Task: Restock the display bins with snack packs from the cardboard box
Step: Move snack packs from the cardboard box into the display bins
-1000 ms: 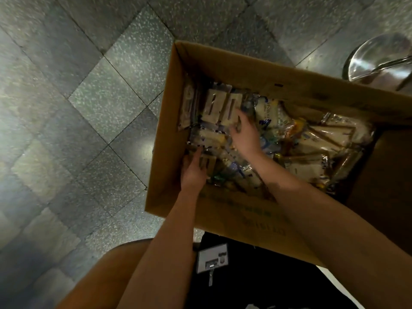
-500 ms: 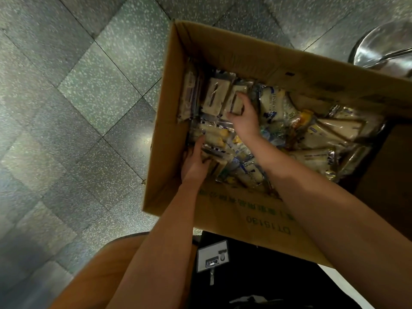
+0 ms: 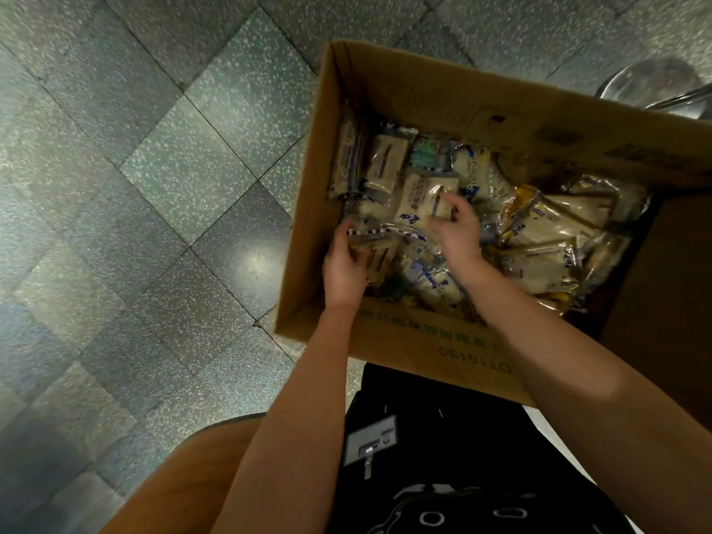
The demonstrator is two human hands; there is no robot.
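Right hand (image 3: 458, 235): drawn nearer; fingers now pinch a pale clear-wrapped snack pack (image 3: 422, 198).
Left hand (image 3: 344, 272): fingers curl round a blue-striped pack (image 3: 379, 253).
Brown cardboard box (image 3: 416, 341): lift packs clear of walls.

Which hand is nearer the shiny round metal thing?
Right. The right hand is below-left of the shiny round metal thing; the left hand is farther left.
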